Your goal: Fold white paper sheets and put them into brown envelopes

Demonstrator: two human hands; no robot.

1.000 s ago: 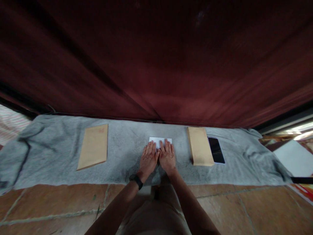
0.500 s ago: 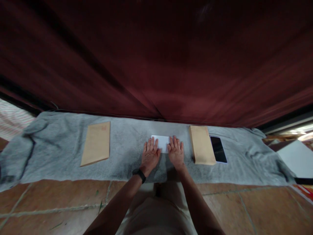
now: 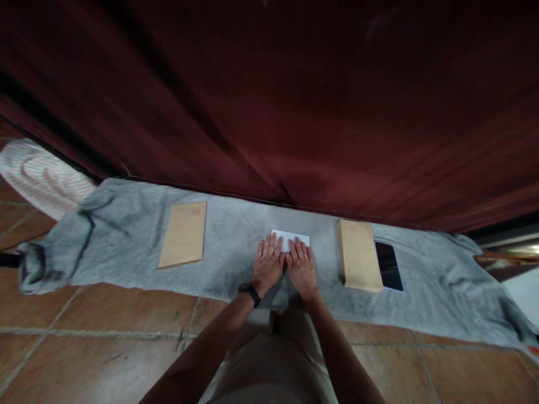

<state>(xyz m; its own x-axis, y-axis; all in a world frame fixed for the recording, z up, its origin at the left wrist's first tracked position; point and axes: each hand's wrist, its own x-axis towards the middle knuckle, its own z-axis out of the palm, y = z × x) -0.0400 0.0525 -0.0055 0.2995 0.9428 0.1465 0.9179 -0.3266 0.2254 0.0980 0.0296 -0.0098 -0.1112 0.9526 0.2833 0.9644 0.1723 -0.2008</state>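
A small white sheet of paper [image 3: 290, 234] lies on the grey cloth, its near part covered by my hands. My left hand [image 3: 268, 264] rests flat on its left side, fingers stretched forward. On the right side my right hand [image 3: 301, 266] presses flat too, fingers extended, the two thumbs nearly touching. Neither hand grasps anything. To the right is a stack of brown envelopes [image 3: 360, 255]; a brown envelope [image 3: 184, 234] lies apart to the left.
A smartphone [image 3: 388, 266] with a dark screen lies just right of the envelope stack. The grey cloth [image 3: 236, 230] covers a long narrow surface against a dark red panel [image 3: 269, 112]. Striped fabric [image 3: 48, 174] is at the far left, with floor tiles [image 3: 126, 314] below.
My hands have come closer together over the paper, the right one moving inward from its right edge. The camera view has turned and shifted slightly.
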